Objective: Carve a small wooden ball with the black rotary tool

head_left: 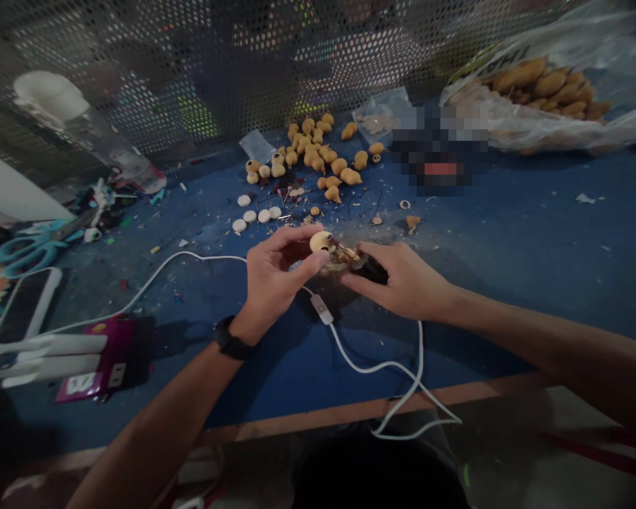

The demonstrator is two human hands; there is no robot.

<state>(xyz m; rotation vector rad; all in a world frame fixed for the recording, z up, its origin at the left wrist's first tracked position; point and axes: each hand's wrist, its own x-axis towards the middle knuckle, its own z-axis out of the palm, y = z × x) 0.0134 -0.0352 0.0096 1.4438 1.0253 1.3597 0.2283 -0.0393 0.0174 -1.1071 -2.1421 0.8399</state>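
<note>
My left hand [275, 272] pinches a small pale gourd [321, 242] between thumb and fingers; dark holes show in its surface. Wrapped around a black handheld tool [372, 268] is my right hand [403, 276]. The tool's brassy metal front end [347, 253] points left at the gourd, close to it; whether they touch I cannot tell. A white cord with an inline switch [321, 309] runs below both hands. Just beyond them lie several white discs [263, 215] and a pile of small tan gourds [312, 145].
A clear plastic bag of larger gourds [545, 85] stands at back right. On the left are blue-handled scissors [21, 247], a phone [26, 307] and a purple power block with white plugs [103, 385]. A perforated metal panel [212, 63] closes the back. Shell scraps are scattered about.
</note>
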